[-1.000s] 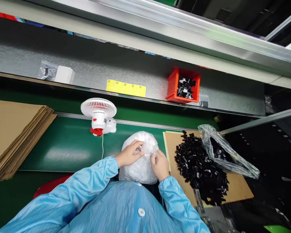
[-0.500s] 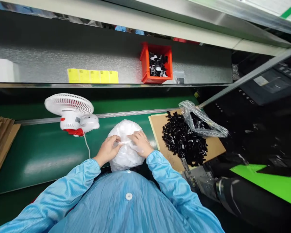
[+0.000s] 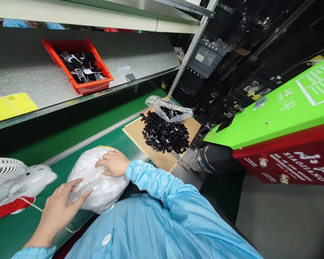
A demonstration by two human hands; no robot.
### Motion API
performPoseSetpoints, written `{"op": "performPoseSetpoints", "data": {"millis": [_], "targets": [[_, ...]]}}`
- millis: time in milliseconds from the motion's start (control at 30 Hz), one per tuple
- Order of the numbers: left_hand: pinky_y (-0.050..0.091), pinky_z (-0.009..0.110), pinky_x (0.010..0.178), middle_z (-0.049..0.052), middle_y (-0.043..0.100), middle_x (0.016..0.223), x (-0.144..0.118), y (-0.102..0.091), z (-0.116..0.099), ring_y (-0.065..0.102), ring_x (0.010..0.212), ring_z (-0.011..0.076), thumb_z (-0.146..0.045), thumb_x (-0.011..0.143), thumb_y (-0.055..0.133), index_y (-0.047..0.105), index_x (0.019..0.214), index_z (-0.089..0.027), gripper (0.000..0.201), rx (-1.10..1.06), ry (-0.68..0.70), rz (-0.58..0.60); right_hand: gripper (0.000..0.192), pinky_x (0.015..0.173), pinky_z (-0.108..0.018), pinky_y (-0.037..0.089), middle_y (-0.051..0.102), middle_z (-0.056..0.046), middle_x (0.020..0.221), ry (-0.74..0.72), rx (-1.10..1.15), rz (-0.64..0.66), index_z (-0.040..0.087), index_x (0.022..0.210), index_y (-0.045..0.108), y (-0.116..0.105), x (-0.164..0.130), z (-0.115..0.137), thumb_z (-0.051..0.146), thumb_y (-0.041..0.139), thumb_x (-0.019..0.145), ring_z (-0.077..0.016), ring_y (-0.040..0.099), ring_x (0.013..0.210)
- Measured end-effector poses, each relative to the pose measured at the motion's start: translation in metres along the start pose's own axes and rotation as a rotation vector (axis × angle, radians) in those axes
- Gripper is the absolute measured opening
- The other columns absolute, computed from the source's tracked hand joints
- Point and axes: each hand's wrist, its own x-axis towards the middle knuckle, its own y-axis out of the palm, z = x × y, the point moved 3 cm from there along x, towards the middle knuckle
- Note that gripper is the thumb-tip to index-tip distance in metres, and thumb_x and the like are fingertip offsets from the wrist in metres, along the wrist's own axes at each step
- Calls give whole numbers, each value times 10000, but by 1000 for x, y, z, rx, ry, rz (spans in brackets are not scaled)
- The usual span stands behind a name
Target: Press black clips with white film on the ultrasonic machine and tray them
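Observation:
A bulging clear plastic bag of white parts (image 3: 97, 180) lies on the green belt (image 3: 13, 230) close to my body. My left hand (image 3: 61, 205) lies flat against the bag's left side, fingers spread. On the bag's top right rests my right hand (image 3: 113, 162), fingers curled over the plastic. Both arms wear light blue sleeves. What sits inside the bag is too blurred to name.
A small white fan (image 3: 10, 180) stands at the left. A brown cardboard sheet (image 3: 162, 158) carries a heap of small black parts (image 3: 164, 133) and an open clear bag (image 3: 169, 108). An orange bin (image 3: 78, 64) sits on the shelf. A green and red machine (image 3: 280, 122) fills the right.
My view has swung to the right, so the fan and bag sit lower left. My left hand slid from the bag's top to its side; my right hand stays on top.

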Motion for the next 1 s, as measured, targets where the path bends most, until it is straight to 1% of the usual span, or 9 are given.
{"op": "performPoseSetpoints", "data": {"millis": [133, 233, 367, 467, 567, 733, 833, 900, 1000], "targets": [[461, 514, 1088, 142, 776, 1202, 3, -1, -23, 702, 1127, 346, -659, 960, 530, 728, 1243, -203, 572, 43, 130, -97, 350, 985, -410, 433, 667, -36, 1158, -29, -131, -86, 222, 1187, 684, -4, -2, 13, 528, 653, 1020, -254, 560, 1119], [488, 470, 1038, 89, 795, 1123, -7, -8, -12, 713, 1065, 311, -616, 971, 563, 764, 1156, -241, 464, -6, 199, -199, 273, 1000, -337, 444, 665, -26, 1130, 230, -75, -216, 180, 1144, 704, -25, -12, -18, 389, 574, 1028, -215, 594, 1146], [540, 377, 831, 39, 747, 1035, -28, -10, 16, 692, 965, 262, -634, 943, 654, 740, 1057, -257, 403, -202, 37, -283, 138, 944, -317, 504, 727, -26, 979, 776, 484, -483, 211, 1014, 716, -44, -37, -86, 304, 639, 949, -204, 645, 997], [541, 371, 891, 46, 687, 1026, -40, -4, 19, 672, 964, 234, -581, 951, 674, 678, 1026, -222, 367, -395, 41, -397, 202, 871, -327, 536, 699, -19, 824, 1017, 910, -683, 214, 901, 669, -35, -51, -112, 389, 591, 967, -198, 643, 879], [526, 362, 911, 32, 644, 989, -45, -1, 8, 651, 947, 212, -504, 947, 699, 626, 982, -221, 294, -440, 125, -466, 399, 733, -309, 542, 632, 2, 731, 963, 1139, -745, 221, 890, 617, -25, -56, -107, 602, 536, 973, -180, 618, 748], [467, 320, 753, -29, 527, 741, -46, -9, -20, 549, 735, 168, -453, 916, 775, 587, 810, -222, 316, -248, 250, -329, 464, 688, -324, 557, 627, -3, 764, 600, 1469, -928, 227, 943, 633, -46, -67, -81, 687, 678, 899, -174, 622, 710], [493, 338, 760, -4, 588, 755, -49, -22, -30, 582, 742, 172, -350, 951, 747, 616, 760, -212, 270, -315, 370, -399, 426, 832, -411, 611, 684, -45, 870, 492, 1292, -934, 235, 1051, 663, -85, -81, -75, 650, 575, 1005, -214, 691, 830], [544, 369, 801, 35, 693, 918, -56, -35, -30, 663, 849, 205, -305, 942, 754, 709, 907, -220, 102, -427, 386, -586, 400, 918, -474, 610, 702, -79, 954, 517, 1057, -1037, 242, 1119, 663, -114, -98, -72, 598, 486, 1068, -240, 703, 908], [574, 404, 826, 58, 711, 1025, -69, -49, -32, 698, 929, 238, -276, 895, 808, 745, 1016, -230, 144, -476, 368, -805, 321, 1086, -542, 538, 688, -142, 1175, 495, 548, -1215, 241, 1204, 668, -138, -121, -46, 490, 499, 1094, -283, 664, 1128]]}}
